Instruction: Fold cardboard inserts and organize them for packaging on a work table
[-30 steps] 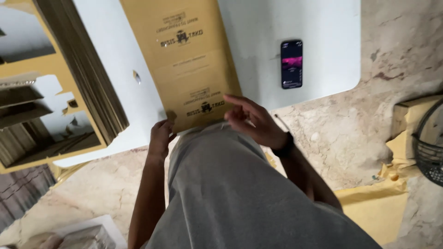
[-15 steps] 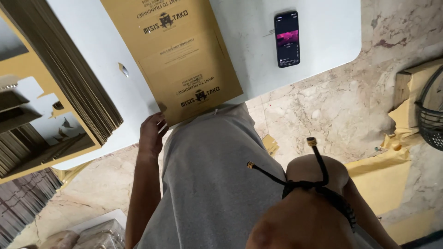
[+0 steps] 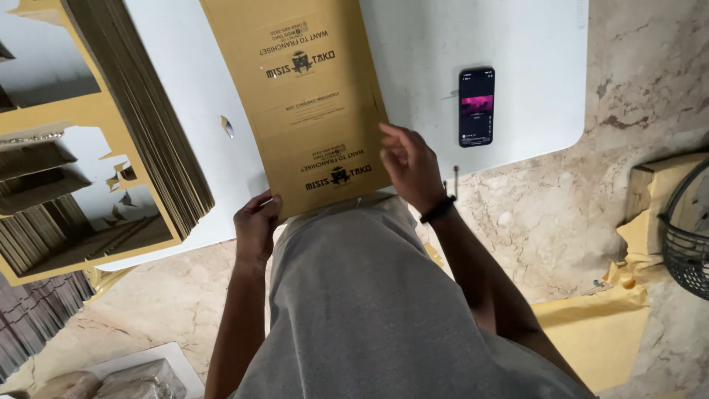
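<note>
White table (image 3: 517, 44) carries a dark phone (image 3: 476, 107), screen lit, near its right edge. Tall stack of flat brown cardboard sheets (image 3: 140, 111) on left w/ cut-out panels beside it. Marble floor (image 3: 561, 214) below; black wire basket (image 3: 687, 236) at far right, yellowish paper (image 3: 591, 332) on floor nearby.

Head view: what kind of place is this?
Probably a small packaging workroom, not a factory line. A tall stack of flat cardboard blanks stands on a white table, both hands hold a printed brown blank at its near edge, and the floor is worn stone.
</note>
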